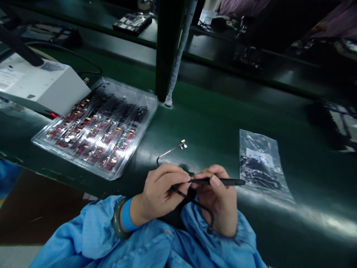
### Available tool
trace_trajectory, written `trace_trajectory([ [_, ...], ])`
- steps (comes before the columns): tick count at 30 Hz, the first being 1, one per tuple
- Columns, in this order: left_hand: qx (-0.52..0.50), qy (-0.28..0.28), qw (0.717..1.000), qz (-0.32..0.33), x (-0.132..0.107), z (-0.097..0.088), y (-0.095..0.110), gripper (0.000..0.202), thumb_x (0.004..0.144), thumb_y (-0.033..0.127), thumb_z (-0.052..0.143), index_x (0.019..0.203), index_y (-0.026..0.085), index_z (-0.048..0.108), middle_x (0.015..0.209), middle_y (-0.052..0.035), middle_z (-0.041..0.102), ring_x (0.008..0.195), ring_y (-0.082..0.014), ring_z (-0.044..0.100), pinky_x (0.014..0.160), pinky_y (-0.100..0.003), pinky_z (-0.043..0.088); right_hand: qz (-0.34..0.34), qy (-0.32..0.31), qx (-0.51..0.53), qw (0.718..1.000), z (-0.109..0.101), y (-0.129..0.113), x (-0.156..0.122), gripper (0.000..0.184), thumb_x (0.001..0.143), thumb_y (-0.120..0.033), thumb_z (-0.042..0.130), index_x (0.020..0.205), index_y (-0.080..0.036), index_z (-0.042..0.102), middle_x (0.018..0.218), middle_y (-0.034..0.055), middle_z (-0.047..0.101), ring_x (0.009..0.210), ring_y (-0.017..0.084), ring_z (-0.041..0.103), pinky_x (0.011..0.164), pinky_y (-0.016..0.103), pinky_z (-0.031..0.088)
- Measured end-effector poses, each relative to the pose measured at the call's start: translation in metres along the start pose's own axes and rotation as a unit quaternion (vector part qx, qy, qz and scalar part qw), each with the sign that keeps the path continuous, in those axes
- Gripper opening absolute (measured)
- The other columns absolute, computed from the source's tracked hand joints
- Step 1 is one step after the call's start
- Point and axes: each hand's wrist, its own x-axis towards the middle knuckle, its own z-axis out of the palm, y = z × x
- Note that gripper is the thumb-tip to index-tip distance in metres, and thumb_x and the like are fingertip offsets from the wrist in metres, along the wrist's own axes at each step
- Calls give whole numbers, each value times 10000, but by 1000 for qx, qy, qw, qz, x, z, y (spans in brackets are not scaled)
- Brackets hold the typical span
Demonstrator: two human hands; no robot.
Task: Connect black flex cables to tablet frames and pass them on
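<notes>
My left hand [160,191] is closed in a pinch on a thin black flex cable [170,150] whose free end, with a small gold connector, curves up and away over the green mat. My right hand [220,203] is closed on a slim black tool [225,182], held level and pointing left toward the left fingertips. A second dark strand of cable loops down under my right palm. Both hands meet just above the table's front edge, in blue sleeves.
A clear plastic tray [97,128] with several rows of flex cables lies at the left. A white box-shaped device [39,85] stands behind it. A clear bag of small dark parts [259,165] lies to the right. A dark green post [167,48] rises at centre back.
</notes>
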Motion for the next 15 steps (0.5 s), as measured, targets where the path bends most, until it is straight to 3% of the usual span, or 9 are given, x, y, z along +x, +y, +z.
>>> trace_trajectory([
  [15,-44,-21,999,-10,1,-1,-1,126,859,115,580,965,142,642,895,-80,674,805,-132,678,697,-220,587,13,-15,17,1000,-2,2,1,82,803,-262,697,873,-230,669,720,-13,732,579,100,674,589,183,570],
])
